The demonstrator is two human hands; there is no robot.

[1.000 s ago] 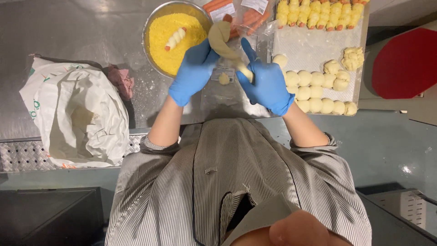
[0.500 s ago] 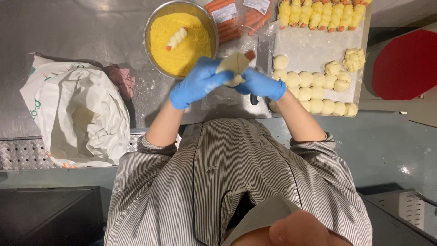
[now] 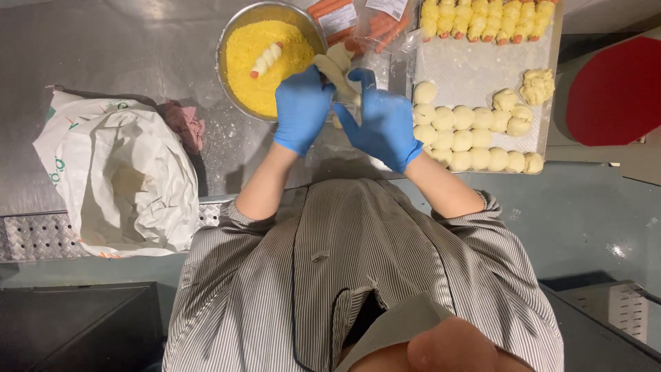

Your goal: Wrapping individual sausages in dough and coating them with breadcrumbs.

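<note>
Floury steel counter (image 3: 138,55) bears bowl (image 3: 237,31), tray (image 3: 482,69), bag (image 3: 117,179).

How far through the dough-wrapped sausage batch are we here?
Done: a row of crumbed pieces lines the tray's far edge, and one wrapped sausage lies in the bowl of yellow crumbs. In hand: the left hand and right hand work a strip of dough. Left: about twenty dough balls on the tray, plus packs of sausages.

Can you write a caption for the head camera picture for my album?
Two blue-gloved hands, left hand and right hand, hold a strip of dough.
</note>
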